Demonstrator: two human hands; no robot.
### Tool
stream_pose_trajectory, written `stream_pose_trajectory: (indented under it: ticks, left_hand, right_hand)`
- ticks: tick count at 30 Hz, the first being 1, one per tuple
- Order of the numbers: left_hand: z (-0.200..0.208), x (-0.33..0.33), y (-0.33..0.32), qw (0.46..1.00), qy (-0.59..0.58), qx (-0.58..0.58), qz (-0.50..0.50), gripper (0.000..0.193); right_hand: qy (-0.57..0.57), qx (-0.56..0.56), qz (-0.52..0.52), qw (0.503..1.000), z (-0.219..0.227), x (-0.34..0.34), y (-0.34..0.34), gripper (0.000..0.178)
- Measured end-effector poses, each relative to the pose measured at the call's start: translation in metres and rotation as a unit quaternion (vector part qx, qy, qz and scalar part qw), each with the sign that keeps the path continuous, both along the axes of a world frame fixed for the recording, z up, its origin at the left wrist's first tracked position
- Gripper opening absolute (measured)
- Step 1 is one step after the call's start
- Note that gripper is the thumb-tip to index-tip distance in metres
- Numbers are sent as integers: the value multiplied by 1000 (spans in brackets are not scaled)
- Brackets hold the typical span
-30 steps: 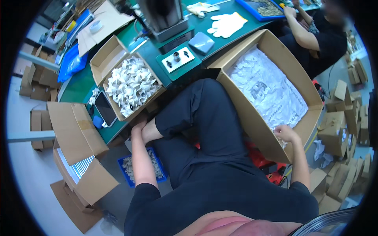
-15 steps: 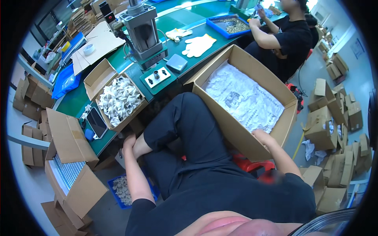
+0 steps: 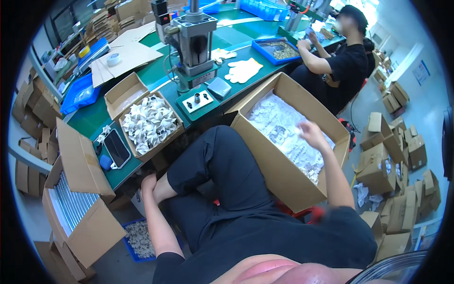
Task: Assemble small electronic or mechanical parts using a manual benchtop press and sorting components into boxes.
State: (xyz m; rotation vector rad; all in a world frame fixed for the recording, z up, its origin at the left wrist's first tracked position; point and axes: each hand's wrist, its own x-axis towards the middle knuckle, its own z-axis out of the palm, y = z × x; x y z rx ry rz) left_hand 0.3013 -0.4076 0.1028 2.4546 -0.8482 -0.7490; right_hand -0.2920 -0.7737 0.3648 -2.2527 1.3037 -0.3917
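A large open cardboard box (image 3: 265,173) stands tilted beside my right leg. A crumpled white printed sheet (image 3: 276,124) covers much of its inside. My right hand (image 3: 313,136) is above the sheet, fingers bent together at its right side, seemingly pinching it; the fingertips are slightly blurred. Small whitish pieces (image 3: 311,174) show at the box's near end. My left hand (image 3: 148,182) is down by my bare ankle and foot, below the bench edge; its fingers are mostly hidden.
A smaller box of folded white metal-looking parts (image 3: 149,124) stands on the green bench beside a phone (image 3: 117,147). Beyond stand a press (image 3: 191,52) and white gloves (image 3: 243,71). Left is an open carton (image 3: 75,201); below, a blue tray (image 3: 140,240). A co-worker (image 3: 347,61) sits far right.
My right hand has moved from the box's near edge up and inward over the sheet. The sheet's near end has drawn back, baring small pieces. The view has shifted a little.
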Motion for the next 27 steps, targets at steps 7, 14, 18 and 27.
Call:
stream_pose_trajectory:
  ticks: [7, 14, 18, 27]
  left_hand:
    - [-9, 3, -15, 999, -30, -3, -14, 41]
    - [17, -15, -8, 996, -63, -45, 52, 36]
    - [-1, 0, -1, 995, -78, -48, 33, 36]
    - [-19, 15, -22, 995, -94, -10, -35, 42]
  right_hand:
    - [-312, 17, 173, 934, 1, 264, -13, 30]
    - [-358, -52, 187, 913, -24, 360, 11, 25]
    - [-339, -73, 198, 917, -19, 356, 16, 23]
    - [-299, -346, 235, 858, -38, 353, 1, 30]
